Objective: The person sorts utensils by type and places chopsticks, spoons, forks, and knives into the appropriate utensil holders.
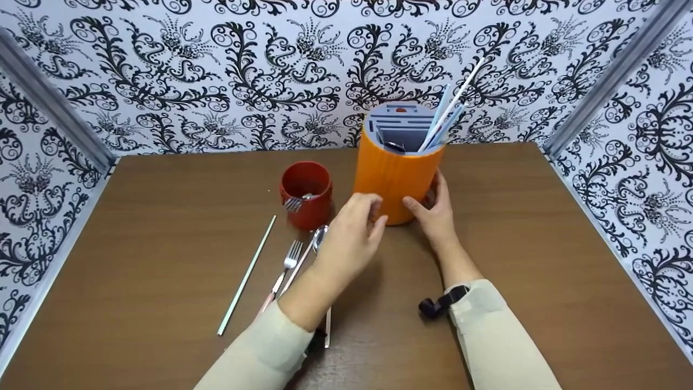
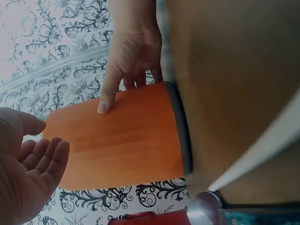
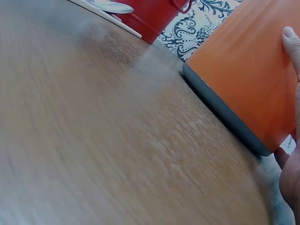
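An orange knife block [image 1: 398, 179] with a grey slotted top stands on the table near the patterned back wall. Several chopsticks [image 1: 452, 103] and a dark spoon bowl [image 1: 393, 146] stick out of its open compartment. My right hand [image 1: 436, 216] grips the block low on its right side, thumb on the front; its other fingers are partly hidden behind. Just in front of the block is my left hand [image 1: 349, 238], its fingers loosely bent and holding nothing. The left wrist view shows that left hand [image 2: 33, 164] with a bare palm beside the orange wall.
Left of the block stands a red cup [image 1: 308, 214] with a fork head over its rim. A pale green chopstick [image 1: 246, 276], a fork [image 1: 291, 257], a spoon [image 1: 318, 238] and more chopsticks lie on the brown table [image 1: 162, 244], some partly under my left arm.
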Demonstrator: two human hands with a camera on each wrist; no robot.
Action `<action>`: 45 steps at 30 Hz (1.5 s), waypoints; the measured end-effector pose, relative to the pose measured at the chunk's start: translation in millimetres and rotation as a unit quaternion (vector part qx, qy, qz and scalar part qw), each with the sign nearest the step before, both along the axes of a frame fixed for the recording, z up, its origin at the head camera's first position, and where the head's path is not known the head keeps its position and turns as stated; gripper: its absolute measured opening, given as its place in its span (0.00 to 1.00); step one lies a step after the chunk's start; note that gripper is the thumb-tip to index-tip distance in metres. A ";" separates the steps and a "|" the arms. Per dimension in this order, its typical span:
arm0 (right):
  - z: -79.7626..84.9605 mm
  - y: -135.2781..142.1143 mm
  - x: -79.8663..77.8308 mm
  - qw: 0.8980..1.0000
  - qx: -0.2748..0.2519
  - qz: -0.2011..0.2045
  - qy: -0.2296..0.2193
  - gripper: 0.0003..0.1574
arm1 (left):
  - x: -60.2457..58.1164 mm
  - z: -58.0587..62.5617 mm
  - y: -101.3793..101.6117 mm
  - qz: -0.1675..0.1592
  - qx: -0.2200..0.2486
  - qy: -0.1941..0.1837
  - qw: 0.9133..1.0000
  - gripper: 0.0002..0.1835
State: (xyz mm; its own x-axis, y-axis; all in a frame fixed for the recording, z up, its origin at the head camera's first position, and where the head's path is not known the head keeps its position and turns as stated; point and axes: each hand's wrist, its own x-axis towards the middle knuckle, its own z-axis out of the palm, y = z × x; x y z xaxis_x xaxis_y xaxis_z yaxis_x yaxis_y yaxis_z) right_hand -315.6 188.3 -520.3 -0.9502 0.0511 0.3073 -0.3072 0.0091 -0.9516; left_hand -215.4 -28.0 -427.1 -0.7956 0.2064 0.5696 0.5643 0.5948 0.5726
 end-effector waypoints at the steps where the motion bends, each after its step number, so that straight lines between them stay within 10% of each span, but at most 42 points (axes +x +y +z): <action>1: -0.5 -0.1 0.0 1.000 0.001 0.001 0.003 0.59 | 1.2 -2.2 -2.6 -0.001 0.005 -0.007 1.000 0.15; 19: 23.9 -6.2 15.2 0.999 0.014 0.007 -0.047 0.60 | 4.0 -14.0 -35.4 0.047 0.080 -0.129 0.987 0.16; 35: -1.3 1.4 -2.0 1.000 -0.015 0.011 0.003 0.58 | 4.9 -25.7 -39.3 0.059 -0.056 -0.262 0.962 0.28; 45: -0.7 0.5 -0.7 1.000 -0.014 0.011 -0.003 0.60 | 11.4 -31.8 -42.9 0.065 -0.156 -0.274 0.947 0.31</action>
